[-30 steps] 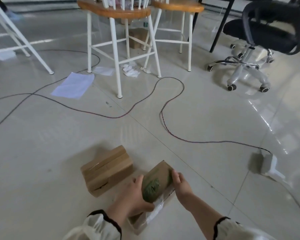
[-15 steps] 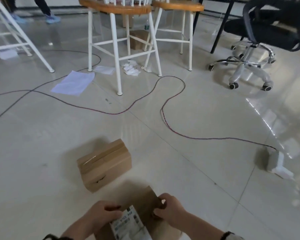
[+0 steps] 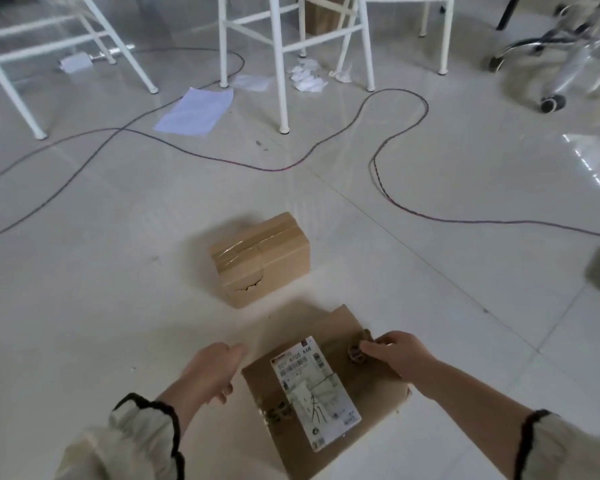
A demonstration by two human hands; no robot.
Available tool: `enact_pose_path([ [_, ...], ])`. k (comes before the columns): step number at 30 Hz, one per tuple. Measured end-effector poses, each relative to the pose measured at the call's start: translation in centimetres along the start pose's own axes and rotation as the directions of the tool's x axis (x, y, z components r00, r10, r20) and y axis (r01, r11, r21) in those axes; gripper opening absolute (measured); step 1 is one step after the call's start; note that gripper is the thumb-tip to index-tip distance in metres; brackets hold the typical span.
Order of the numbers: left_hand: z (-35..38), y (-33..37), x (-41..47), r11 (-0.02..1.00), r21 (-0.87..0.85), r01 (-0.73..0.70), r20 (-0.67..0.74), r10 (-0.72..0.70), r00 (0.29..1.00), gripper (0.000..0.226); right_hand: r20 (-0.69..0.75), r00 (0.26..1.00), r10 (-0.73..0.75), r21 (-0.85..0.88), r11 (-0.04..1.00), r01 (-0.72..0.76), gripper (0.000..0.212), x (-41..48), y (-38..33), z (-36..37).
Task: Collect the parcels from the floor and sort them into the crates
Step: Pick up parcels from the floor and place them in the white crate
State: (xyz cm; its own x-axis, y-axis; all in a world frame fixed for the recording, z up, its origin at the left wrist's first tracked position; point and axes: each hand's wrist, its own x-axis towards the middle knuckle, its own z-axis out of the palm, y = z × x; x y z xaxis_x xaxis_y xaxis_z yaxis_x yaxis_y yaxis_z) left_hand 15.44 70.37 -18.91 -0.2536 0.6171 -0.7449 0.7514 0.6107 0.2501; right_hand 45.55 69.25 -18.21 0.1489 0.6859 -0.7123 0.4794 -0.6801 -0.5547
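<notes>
Right, lower centre of the frame: the right hand (image 3: 392, 353) grips the flat brown parcel (image 3: 378, 393) at its right-hand edge, fingers curled over the top face beside a scuffed dark mark, thumb side tucked against the cardboard. A white shipping label (image 3: 314, 389) runs down the middle of that parcel, with bar codes at its upper end and a scrawl in dark pen lower down. Whether the parcel's near edge rests on the floor (image 3: 118, 306) cannot be told from this angle. Over on the lower left, the left hand (image 3: 212, 372) holds nothing, fingers loose and relaxed, palm turned down, just beside the parcel's left corner. A second box (image 3: 264, 258), smaller and taller, taped across its top and torn on its near face, sits on the tiles at the centre of the frame, just above the held parcel and apart from both hands. Further up, a dark cable (image 3: 373, 168) snakes across the tiles, a sheet of paper (image 3: 194, 110) lies near the white stool legs (image 3: 281, 64), and some crumpled tissue (image 3: 307, 77) sits between those legs. An office chair base (image 3: 551, 64) fills the upper right corner.
</notes>
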Motion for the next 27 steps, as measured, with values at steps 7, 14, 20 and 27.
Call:
enact_pose_path([
  [7,2.2,-0.3,-0.7,0.848,-0.518,-0.11,0.056,0.163,0.985,0.037,0.089,0.995,0.038,-0.046,0.998,-0.034,0.026,-1.1,-0.2,0.1],
  [14,2.9,0.4,-1.3,0.756,-0.63,-0.176,0.036,0.255,0.966,0.023,0.172,0.978,0.115,0.167,0.975,-0.144,0.03,-1.4,0.3,1.0],
  [20,3.4,1.4,-0.8,0.75,-0.618,-0.236,-0.063,0.253,0.965,0.029,0.212,0.953,0.215,0.306,0.912,-0.273,0.025,-1.4,-0.4,1.3],
  [27,4.3,3.9,0.9,0.772,-0.535,-0.343,-0.21,0.271,0.939,0.039,0.06,0.963,0.262,0.39,0.882,-0.265,0.025,-0.8,-2.0,0.5],
])
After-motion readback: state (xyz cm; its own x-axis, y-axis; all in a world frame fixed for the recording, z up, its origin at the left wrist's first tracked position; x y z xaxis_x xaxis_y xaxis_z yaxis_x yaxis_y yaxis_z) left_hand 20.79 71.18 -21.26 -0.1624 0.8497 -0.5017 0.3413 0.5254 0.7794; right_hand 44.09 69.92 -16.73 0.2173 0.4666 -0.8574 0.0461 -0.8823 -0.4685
